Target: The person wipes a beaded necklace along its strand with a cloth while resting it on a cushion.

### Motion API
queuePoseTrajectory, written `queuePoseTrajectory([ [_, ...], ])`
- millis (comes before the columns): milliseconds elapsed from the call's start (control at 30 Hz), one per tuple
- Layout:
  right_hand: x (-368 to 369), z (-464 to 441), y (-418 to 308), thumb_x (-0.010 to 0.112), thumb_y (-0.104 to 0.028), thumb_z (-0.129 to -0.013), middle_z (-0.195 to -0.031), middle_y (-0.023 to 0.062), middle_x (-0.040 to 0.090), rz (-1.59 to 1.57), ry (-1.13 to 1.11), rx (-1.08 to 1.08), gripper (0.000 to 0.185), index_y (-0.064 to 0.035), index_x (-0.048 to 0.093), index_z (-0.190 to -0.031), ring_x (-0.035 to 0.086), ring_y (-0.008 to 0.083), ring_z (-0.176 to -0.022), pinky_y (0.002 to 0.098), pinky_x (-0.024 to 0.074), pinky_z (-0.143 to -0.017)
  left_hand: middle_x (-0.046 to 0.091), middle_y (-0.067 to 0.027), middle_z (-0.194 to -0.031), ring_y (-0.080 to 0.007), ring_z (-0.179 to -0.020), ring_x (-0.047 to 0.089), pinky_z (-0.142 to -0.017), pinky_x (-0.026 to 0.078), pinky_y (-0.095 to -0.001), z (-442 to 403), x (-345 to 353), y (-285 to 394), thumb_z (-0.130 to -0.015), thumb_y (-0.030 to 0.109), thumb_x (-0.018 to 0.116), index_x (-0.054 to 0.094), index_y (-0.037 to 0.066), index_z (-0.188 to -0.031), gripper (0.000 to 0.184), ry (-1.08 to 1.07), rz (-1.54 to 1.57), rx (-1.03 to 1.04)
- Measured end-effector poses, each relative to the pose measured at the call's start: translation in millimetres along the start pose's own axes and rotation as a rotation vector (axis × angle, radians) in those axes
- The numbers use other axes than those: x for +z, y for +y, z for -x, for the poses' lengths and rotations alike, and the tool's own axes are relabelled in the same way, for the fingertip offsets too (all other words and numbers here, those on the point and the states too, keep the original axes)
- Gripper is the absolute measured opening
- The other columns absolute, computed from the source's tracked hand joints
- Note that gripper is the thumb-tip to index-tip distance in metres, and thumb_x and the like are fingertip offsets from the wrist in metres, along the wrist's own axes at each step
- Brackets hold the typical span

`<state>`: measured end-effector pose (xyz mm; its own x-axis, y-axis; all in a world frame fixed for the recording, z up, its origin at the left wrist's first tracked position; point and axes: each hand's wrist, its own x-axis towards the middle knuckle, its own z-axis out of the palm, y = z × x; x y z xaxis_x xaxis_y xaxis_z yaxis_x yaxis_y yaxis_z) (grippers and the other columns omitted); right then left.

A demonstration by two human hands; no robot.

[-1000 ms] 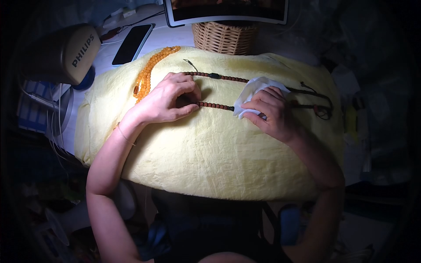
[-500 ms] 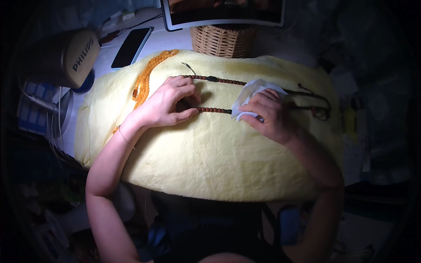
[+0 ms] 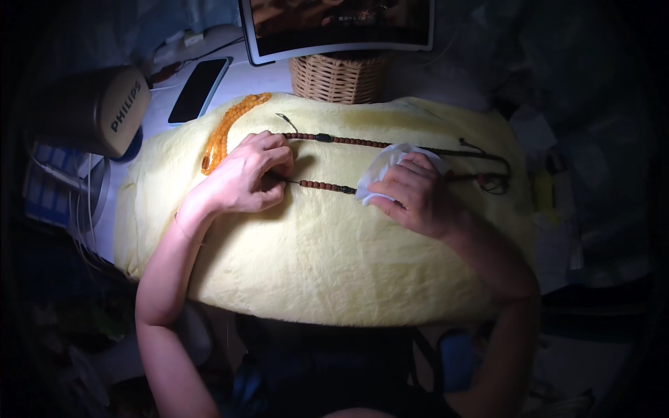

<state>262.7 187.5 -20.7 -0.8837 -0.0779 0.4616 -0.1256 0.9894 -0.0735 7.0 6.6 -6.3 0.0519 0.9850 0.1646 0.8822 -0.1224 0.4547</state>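
A string of dark red-brown beads (image 3: 361, 142) with dark cords lies in a long loop across a pale yellow cloth (image 3: 327, 258). My left hand (image 3: 251, 173) is closed over the left end of the loop, fingers curled on the beads. Between it and the lower row of beads a short bit of bare string shows. My right hand (image 3: 411, 195) pinches a white cloth (image 3: 380, 167) around the lower strand near its dark spacer. Beyond my left hand rests a bunch of orange beads (image 3: 224, 129).
A wicker basket (image 3: 338, 78) stands at the back, below a tablet (image 3: 338, 24). At the back left lie a phone (image 3: 200, 90) and some cables. A Philips lamp head (image 3: 125, 111) juts in from the left.
My left hand has shifted slightly left along the lower strand, and a gap of bare string now shows beside it. The whole view has shifted a little. My right hand still holds the white cloth.
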Motion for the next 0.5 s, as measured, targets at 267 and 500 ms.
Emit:
queuePoseTrajectory([
  [267, 1.2, 0.5, -0.2, 0.078, -0.027, -0.075, -0.085, 0.0027, 0.063, -0.012, -0.005, 0.014, 0.022, -0.0121, 0.067, -0.087, 0.062, 0.0223, -0.087, 0.0388, 0.0432, -0.093, 0.058, -0.0101, -0.092, -0.0284, -0.097, 0.056, -0.094, 0.042, -0.0392, -4.0, 6.6, 3.4, -0.075, 0.013, 0.067, 0.062, 0.005, -0.085, 0.014, 0.01, 0.103, 0.071],
  [500, 1.0, 0.4, -0.2, 0.078, -0.025, -0.075, -0.085, 0.0023, 0.063, -0.026, -0.007, 0.013, 0.022, -0.0118, 0.067, -0.088, 0.062, 0.0221, -0.088, 0.0395, 0.0426, -0.094, 0.057, -0.0112, -0.091, -0.0285, -0.096, 0.056, -0.096, 0.042, -0.0395, -1.3, 3.5, 1.5, -0.069, 0.01, 0.064, 0.061, 0.003, -0.084, 0.017, 0.001, 0.055, 0.048],
])
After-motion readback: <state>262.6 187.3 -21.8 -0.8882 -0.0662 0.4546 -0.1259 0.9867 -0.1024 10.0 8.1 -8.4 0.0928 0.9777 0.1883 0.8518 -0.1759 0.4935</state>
